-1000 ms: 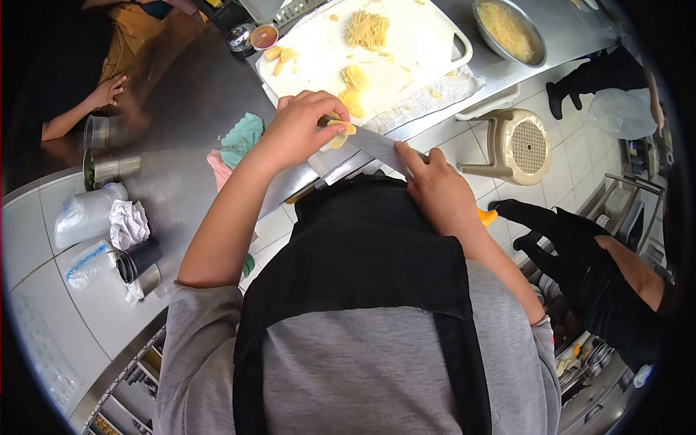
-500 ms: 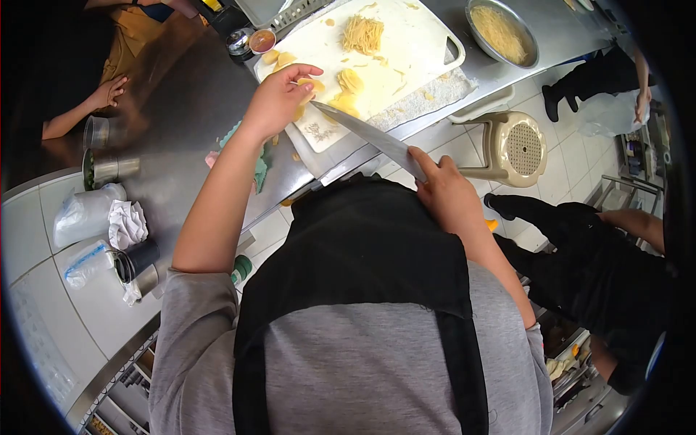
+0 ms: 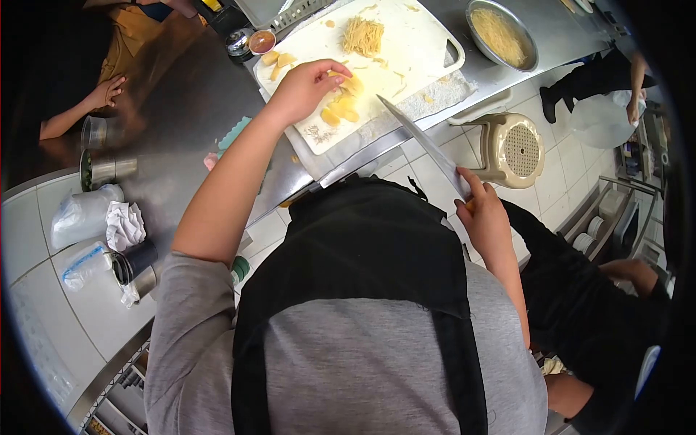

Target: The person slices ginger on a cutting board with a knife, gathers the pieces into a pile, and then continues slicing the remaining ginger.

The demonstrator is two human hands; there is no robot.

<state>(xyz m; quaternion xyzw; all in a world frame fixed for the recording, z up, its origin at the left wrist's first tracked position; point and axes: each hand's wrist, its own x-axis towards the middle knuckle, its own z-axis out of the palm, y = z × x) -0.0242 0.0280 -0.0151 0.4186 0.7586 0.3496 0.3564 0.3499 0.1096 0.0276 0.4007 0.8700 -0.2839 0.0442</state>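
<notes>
right hand [image 3: 484,213] grips knife [image 3: 426,140], kept apart from left hand [image 3: 301,90], likely for safety; left curls loosely over yellow slices [image 3: 339,111] on board [image 3: 409,40], pinch unclear.

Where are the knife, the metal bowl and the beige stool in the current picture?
Knife [image 3: 424,139], head view: middle of the blade.
Metal bowl [image 3: 531,45], head view: inner wall, toward the picture's right.
Beige stool [image 3: 522,147], head view: perforated top of the seat.
</notes>
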